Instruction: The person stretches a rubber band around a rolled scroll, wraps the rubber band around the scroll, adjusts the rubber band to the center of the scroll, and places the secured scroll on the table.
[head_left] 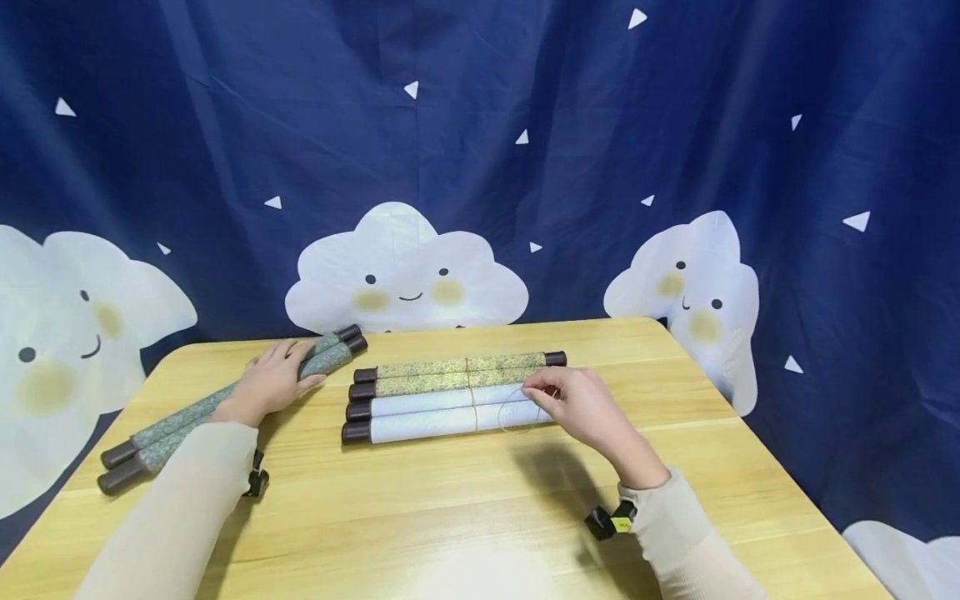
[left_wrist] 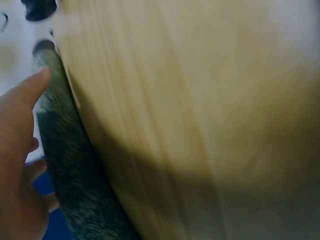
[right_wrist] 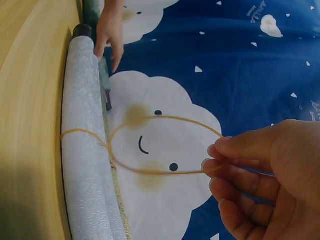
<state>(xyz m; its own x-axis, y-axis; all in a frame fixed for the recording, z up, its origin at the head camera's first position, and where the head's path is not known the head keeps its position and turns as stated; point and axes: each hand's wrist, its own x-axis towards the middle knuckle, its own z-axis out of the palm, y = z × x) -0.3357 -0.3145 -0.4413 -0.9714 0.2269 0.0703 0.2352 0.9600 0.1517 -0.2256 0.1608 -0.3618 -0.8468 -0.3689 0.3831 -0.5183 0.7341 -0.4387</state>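
Two white scrolls (head_left: 427,423) and two yellow patterned scrolls (head_left: 420,384), all with dark end knobs, lie side by side on the table. A thin tan rubber band (right_wrist: 160,117) goes across them, and a loop of it is drawn out from the white ones. My right hand (head_left: 581,404) pinches that loop between thumb and fingertips, above the right part of the scrolls. Over on the left, two green patterned scrolls (head_left: 180,421) lie slantwise. My left hand (head_left: 270,379) rests over them with its fingers extended; part of the scrolls is hidden beneath.
The wooden table (head_left: 390,517) has rounded far corners. Behind it hangs a dark blue curtain (head_left: 465,167) with white clouds and small triangles. Small dark devices (head_left: 611,521) are strapped at both wrists.
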